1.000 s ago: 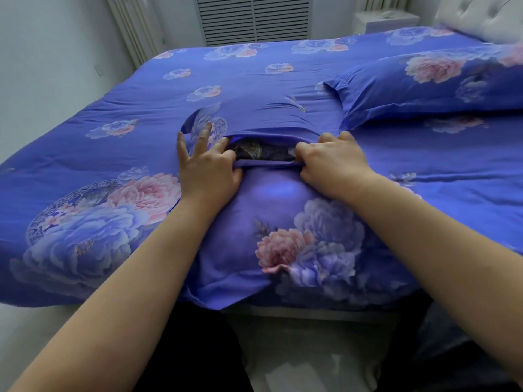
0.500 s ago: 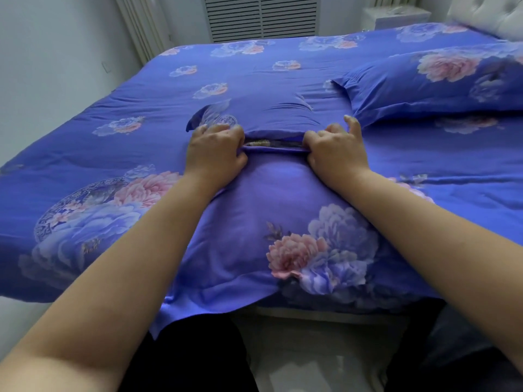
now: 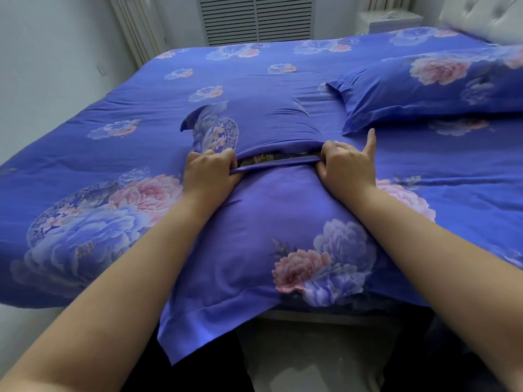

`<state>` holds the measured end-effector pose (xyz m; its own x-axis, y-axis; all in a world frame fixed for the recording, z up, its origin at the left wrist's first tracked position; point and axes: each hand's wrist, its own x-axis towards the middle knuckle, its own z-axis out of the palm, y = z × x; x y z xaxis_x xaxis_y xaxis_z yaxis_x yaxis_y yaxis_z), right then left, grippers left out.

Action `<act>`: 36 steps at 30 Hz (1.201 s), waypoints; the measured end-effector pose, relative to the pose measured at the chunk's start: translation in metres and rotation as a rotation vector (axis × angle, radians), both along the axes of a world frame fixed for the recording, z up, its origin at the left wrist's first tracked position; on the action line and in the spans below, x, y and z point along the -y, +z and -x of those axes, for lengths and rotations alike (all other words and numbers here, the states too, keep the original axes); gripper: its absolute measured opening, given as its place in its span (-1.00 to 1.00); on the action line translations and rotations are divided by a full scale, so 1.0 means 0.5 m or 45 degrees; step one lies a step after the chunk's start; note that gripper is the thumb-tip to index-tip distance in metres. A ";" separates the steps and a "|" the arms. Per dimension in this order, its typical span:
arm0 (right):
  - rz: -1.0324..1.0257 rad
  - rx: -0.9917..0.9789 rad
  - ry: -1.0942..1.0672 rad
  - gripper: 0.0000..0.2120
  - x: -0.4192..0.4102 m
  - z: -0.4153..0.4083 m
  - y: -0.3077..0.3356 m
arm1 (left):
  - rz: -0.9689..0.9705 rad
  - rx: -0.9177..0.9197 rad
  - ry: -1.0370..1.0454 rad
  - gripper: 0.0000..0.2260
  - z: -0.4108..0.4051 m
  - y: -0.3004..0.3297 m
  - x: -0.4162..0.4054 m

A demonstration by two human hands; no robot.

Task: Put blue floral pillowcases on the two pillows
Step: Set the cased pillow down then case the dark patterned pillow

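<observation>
Soft, even daylight falls over my blue floral quilted bedspread (image 3: 254, 89), perhaps from beyond the bed. Shadows stay faint, nothing glares. The wide lens bows the edges; the far corners blur.

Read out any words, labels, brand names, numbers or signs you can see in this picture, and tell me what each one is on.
None: no readable text shows anywhere.
Near pillowcase and bedspread: printed flowers only, no lettering.
Dark patterned pillow in the slit between the left hand and right hand: too little exposed to tell if it bears any label.
White nightstand: nothing legible.
</observation>
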<state>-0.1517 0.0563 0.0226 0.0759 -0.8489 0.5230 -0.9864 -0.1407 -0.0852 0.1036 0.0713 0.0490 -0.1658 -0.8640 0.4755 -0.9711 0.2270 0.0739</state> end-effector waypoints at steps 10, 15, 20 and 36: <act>-0.888 -0.225 -0.212 -0.67 0.011 0.040 0.036 | -1.056 -0.141 -0.035 -0.96 -0.108 0.049 -0.024; -0.977 -0.362 -0.151 -0.70 0.027 0.039 0.062 | -0.710 0.345 0.170 -0.90 -0.129 0.030 -0.016; -0.755 -0.434 -0.126 -0.78 0.019 0.036 0.049 | -0.016 0.421 0.384 -0.83 -0.111 -0.035 -0.001; -0.696 -0.067 -0.393 -0.66 0.059 0.058 -0.023 | 0.200 0.467 0.302 -0.90 -0.081 -0.068 -0.006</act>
